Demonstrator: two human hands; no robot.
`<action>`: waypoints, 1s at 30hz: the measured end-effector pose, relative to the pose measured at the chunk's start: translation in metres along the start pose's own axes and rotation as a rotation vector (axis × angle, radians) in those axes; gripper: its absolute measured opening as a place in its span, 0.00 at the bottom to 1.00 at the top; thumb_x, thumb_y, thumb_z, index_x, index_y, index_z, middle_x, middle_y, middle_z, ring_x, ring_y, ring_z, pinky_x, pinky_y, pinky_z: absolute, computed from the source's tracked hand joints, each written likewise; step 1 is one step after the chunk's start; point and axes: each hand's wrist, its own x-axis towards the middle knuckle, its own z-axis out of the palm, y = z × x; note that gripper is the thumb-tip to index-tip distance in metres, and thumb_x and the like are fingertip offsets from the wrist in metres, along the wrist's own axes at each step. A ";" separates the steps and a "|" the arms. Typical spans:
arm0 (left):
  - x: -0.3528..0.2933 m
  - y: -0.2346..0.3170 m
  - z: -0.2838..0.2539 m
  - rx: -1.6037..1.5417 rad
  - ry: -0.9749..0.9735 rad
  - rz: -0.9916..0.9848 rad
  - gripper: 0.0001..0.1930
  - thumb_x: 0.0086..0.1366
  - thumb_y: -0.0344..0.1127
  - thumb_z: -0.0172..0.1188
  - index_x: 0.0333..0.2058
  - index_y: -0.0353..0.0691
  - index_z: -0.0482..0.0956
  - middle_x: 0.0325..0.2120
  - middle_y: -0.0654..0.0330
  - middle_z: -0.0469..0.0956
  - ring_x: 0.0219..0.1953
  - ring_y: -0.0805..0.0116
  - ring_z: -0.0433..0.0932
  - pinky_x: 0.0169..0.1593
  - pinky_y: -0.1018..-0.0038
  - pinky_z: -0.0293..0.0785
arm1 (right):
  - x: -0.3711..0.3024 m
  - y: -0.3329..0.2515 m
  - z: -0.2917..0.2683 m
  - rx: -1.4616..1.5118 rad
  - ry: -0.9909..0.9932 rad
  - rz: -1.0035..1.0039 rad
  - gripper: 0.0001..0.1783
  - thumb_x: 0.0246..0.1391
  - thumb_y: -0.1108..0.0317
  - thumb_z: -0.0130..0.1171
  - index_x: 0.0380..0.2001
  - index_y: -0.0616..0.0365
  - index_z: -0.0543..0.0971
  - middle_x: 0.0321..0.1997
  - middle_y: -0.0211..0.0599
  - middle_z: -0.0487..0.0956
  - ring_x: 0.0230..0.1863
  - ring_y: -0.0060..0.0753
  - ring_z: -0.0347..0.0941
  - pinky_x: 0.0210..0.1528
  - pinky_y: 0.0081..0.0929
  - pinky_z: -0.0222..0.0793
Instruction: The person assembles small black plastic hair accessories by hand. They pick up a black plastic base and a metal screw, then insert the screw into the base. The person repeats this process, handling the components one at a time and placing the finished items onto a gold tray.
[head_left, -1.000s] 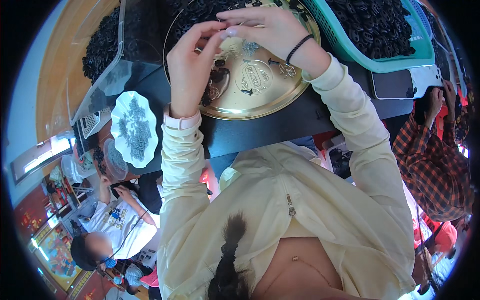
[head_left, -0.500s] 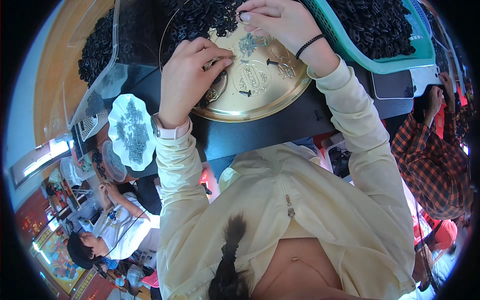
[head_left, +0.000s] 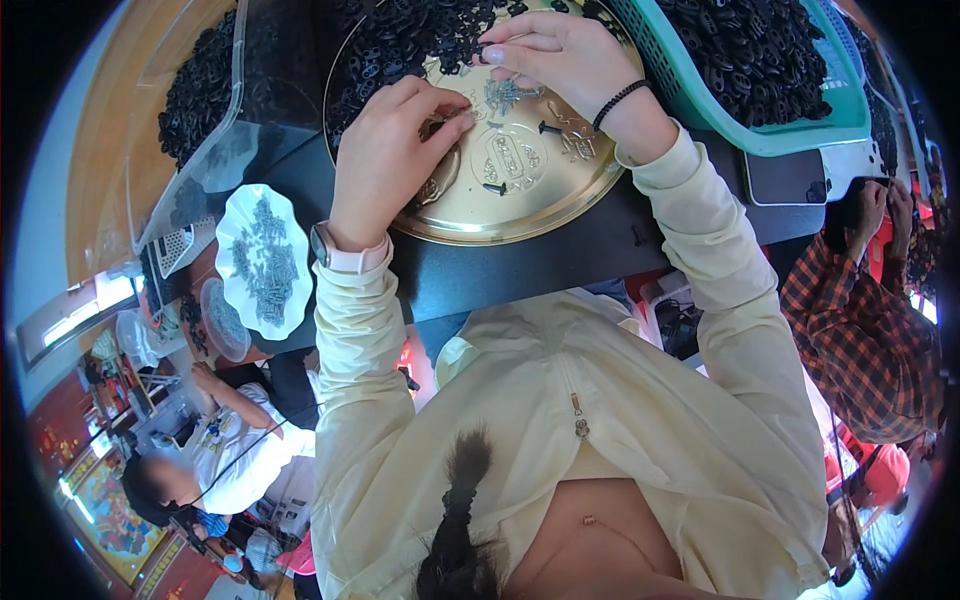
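Observation:
A round gold tray (head_left: 510, 222) lies before me, with a heap of small black plastic parts (head_left: 400, 45) along its far left side. My left hand (head_left: 400, 150) is over the tray's left side, thumb and forefinger closed together; what they pinch is too small to make out. At the heap's edge my right hand (head_left: 575, 70) pinches a small black plastic part (head_left: 482, 50) between thumb and fingertips. Small silver screws (head_left: 505, 95) lie in a pile between the hands. Nearby on the tray are two dark pin-like pieces, one a black piece (head_left: 549, 128).
A white scalloped dish (head_left: 232, 262) of screws stands left of the tray. At the upper right is a green basket (head_left: 760, 140) full of black parts, with a phone (head_left: 783, 180) below it. A clear bin (head_left: 240, 90) stands upper left. Other people sit at both sides.
My hands have stayed in nearly the same place, with only slight shifts of the fingers. The view has moved a little. The person at left has shifted their arms.

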 end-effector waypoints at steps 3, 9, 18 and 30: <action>0.000 -0.004 0.001 -0.014 0.002 0.021 0.08 0.55 0.34 0.63 0.34 0.42 0.80 0.29 0.62 0.75 0.27 0.68 0.75 0.30 0.77 0.72 | 0.000 0.001 0.000 0.054 -0.001 0.023 0.08 0.54 0.75 0.56 0.38 0.67 0.76 0.34 0.37 0.80 0.34 0.21 0.75 0.35 0.15 0.70; 0.000 0.002 0.006 -0.023 0.045 0.001 0.07 0.56 0.32 0.62 0.33 0.39 0.78 0.29 0.64 0.75 0.25 0.72 0.74 0.28 0.80 0.70 | -0.003 -0.006 0.001 -0.133 -0.025 -0.001 0.09 0.54 0.75 0.56 0.39 0.67 0.76 0.38 0.36 0.80 0.37 0.21 0.74 0.38 0.16 0.70; 0.003 0.010 0.007 -0.569 0.214 -0.274 0.08 0.60 0.30 0.61 0.37 0.37 0.75 0.32 0.64 0.78 0.31 0.83 0.74 0.28 0.88 0.68 | 0.000 0.019 -0.001 -0.118 -0.041 -0.093 0.12 0.49 0.65 0.64 0.37 0.57 0.82 0.33 0.35 0.82 0.32 0.20 0.76 0.36 0.16 0.71; 0.003 0.018 0.002 -0.438 0.160 -0.321 0.08 0.58 0.27 0.62 0.34 0.37 0.71 0.30 0.62 0.80 0.26 0.83 0.74 0.28 0.87 0.70 | -0.005 0.018 0.002 -0.382 -0.054 -0.110 0.13 0.50 0.65 0.63 0.38 0.59 0.81 0.33 0.33 0.81 0.34 0.21 0.77 0.38 0.17 0.72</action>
